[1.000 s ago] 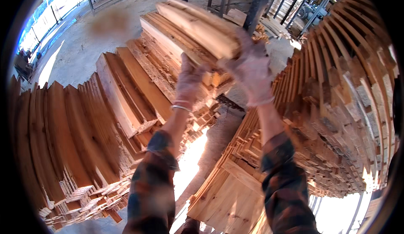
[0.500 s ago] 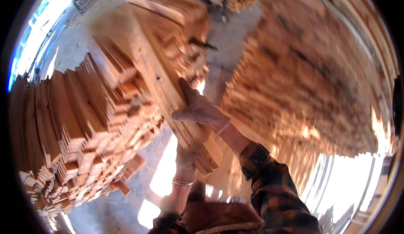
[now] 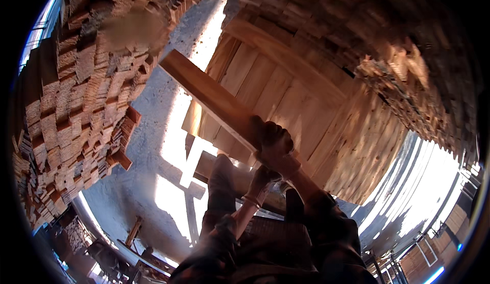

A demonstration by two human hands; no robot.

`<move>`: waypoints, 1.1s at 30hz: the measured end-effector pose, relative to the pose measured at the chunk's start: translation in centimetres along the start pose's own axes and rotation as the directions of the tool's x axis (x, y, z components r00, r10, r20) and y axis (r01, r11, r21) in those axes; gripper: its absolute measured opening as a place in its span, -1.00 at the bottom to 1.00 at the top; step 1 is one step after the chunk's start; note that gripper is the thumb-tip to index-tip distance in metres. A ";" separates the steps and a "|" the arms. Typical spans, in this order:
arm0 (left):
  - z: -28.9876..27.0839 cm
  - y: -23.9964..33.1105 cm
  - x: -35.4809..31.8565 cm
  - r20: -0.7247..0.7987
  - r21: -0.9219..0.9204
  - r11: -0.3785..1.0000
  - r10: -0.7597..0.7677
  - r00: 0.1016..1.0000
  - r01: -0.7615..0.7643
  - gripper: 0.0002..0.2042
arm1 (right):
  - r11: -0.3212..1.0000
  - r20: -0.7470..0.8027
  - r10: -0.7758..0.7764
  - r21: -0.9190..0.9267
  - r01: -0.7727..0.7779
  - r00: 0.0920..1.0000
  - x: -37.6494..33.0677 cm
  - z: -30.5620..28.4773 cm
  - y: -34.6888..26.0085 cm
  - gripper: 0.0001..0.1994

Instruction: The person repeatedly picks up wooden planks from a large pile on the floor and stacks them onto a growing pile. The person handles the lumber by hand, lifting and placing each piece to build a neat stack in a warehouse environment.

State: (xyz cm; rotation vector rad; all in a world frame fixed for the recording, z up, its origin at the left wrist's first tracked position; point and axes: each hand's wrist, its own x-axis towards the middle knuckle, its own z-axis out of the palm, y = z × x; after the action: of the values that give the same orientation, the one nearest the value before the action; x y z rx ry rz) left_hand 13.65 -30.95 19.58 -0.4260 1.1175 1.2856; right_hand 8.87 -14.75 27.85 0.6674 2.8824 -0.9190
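A long wooden board (image 3: pixel 214 99) slants from the upper left down toward my body, above the front edge of a low layer of flat boards (image 3: pixel 265 87). My gloved right hand (image 3: pixel 277 146) is closed around the board near its close end, fingers curled over it. Just below, my gloved left hand (image 3: pixel 262 178) is closed at the same end, its fingers partly hidden in shadow beneath the right hand. Shade makes it hard to tell whether one piece or more lies in the grip.
At the left rises a tall stack of board ends (image 3: pixel 87 95), with a few pieces jutting out low down. Another high wood stack (image 3: pixel 357 18) stands at the far right, beyond a crosswise board (image 3: pixel 286 57). Sunlit concrete floor (image 3: pixel 148 146) runs between them.
My view has turned down and to the right. The held wood has swung from beside the left stack to over the flat layer of boards, with both hands still on it.
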 end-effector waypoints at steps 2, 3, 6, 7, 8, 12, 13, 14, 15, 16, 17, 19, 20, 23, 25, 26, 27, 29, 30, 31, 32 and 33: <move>1.3 0.8 1.1 -0.186 0.250 0.932 -0.220 0.958 0.263 -0.87 | 0.957 -0.129 -0.013 -0.289 -0.025 0.992 -1.2 5.8 3.8 -0.29; -1.2 0.7 0.2 -0.127 0.386 0.917 -0.053 0.991 0.098 -0.87 | 0.927 -0.173 -0.063 -0.374 -0.006 0.983 -1.5 8.5 2.8 -0.34; -5.7 1.9 -1.4 0.125 0.765 0.599 0.221 0.967 -0.236 -0.84 | 0.985 -0.209 -0.137 -0.128 0.112 0.968 -1.7 7.8 4.0 -0.45; -6.4 3.6 -2.0 0.174 0.842 0.448 0.300 0.938 -0.299 -0.80 | 0.992 -0.190 -0.119 -0.069 0.108 0.974 -2.1 6.2 4.5 -0.45; -6.5 5.5 -2.3 0.202 0.873 0.351 0.372 0.906 -0.338 -0.76 | 0.995 -0.175 -0.099 -0.011 0.099 0.980 -2.5 4.6 5.1 -0.45; -2.9 13.5 -4.3 -0.055 0.694 0.655 0.463 0.885 -0.300 -0.59 | 0.986 -0.058 0.042 -0.160 -0.051 0.997 -10.5 -0.7 9.2 -0.39; -1.9 15.3 -4.2 0.000 0.727 0.591 0.509 0.861 -0.349 -0.56 | 0.969 -0.048 0.061 -0.237 -0.071 0.997 -13.7 -1.4 11.0 -0.37; -1.5 16.6 -3.6 0.018 0.758 0.537 0.551 0.834 -0.370 -0.49 | 0.971 -0.111 0.052 -0.228 -0.077 0.992 -17.2 -3.0 13.1 -0.34; 0.6 17.8 -2.7 0.084 0.732 0.534 0.545 0.834 -0.423 -0.39 | 0.973 -0.169 0.049 -0.214 -0.085 0.984 -20.9 -4.0 15.9 -0.31; 0.9 18.6 -0.3 0.259 0.793 0.333 0.573 0.778 -0.510 -0.27 | 0.924 -0.099 0.117 -0.353 -0.145 0.988 -24.4 -4.3 19.2 -0.25; 2.9 19.3 1.7 0.382 0.801 0.188 0.570 0.728 -0.568 -0.23 | 0.852 -0.042 0.198 -0.486 -0.193 0.979 -27.5 -4.6 21.7 -0.19; 5.6 21.1 6.4 0.564 0.823 -0.286 0.523 0.639 -0.491 -0.09 | 0.733 0.027 0.656 -0.259 -0.629 0.754 -29.2 -4.1 24.9 -0.07; 7.1 21.6 9.4 0.640 0.763 -0.465 0.453 0.620 -0.449 -0.04 | 0.810 -0.103 0.536 -0.219 -0.545 0.838 -29.0 -3.0 26.1 0.01; 11.7 22.7 16.9 0.687 0.555 -0.820 0.357 0.633 -0.140 0.05 | 0.897 -0.156 0.354 -0.223 -0.382 0.922 -22.3 -0.8 26.0 -0.15; 14.8 22.7 20.1 0.659 0.470 -0.882 0.325 0.678 -0.034 0.06 | 0.868 -0.287 0.288 -0.325 -0.375 0.914 -20.9 1.8 27.2 -0.27; 16.1 22.8 21.0 0.636 0.450 -0.893 0.311 0.706 -0.012 0.05 | 0.877 -0.276 0.271 -0.324 -0.355 0.922 -20.9 2.0 27.7 -0.31; 16.6 22.7 21.6 0.603 0.434 -0.901 0.304 0.737 0.017 0.05 | 0.890 -0.259 0.248 -0.320 -0.325 0.934 -20.9 2.0 28.4 -0.34; 17.7 22.6 23.1 0.563 0.434 -0.901 0.251 0.788 -0.023 0.07 | 0.900 -0.309 0.187 -0.327 -0.289 0.932 -21.8 0.4 30.3 -0.37; 17.7 22.7 23.6 0.533 0.434 -0.900 0.228 0.815 -0.032 0.08 | 0.874 -0.308 0.208 -0.367 -0.317 0.929 -22.0 -0.3 31.6 -0.38; 17.3 23.5 22.8 0.545 0.447 -0.894 0.258 0.798 -0.016 0.06 | 0.859 -0.315 0.201 -0.398 -0.322 0.927 -21.2 -1.4 32.8 -0.39; 17.0 23.9 22.7 0.564 0.463 -0.886 0.278 0.778 -0.019 0.04 | 0.880 -0.373 0.154 -0.370 -0.299 0.915 -20.2 -3.4 34.1 -0.40; 17.2 23.8 23.0 0.592 0.478 -0.877 0.290 0.752 -0.039 0.02 | 0.891 -0.429 0.116 -0.354 -0.285 0.896 -19.5 -5.4 35.8 -0.41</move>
State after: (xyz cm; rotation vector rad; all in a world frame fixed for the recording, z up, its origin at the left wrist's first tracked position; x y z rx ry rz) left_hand -3.36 2.01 15.60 1.9711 2.1826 -0.3022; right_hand 41.87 6.89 16.10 1.1965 3.0993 -0.1397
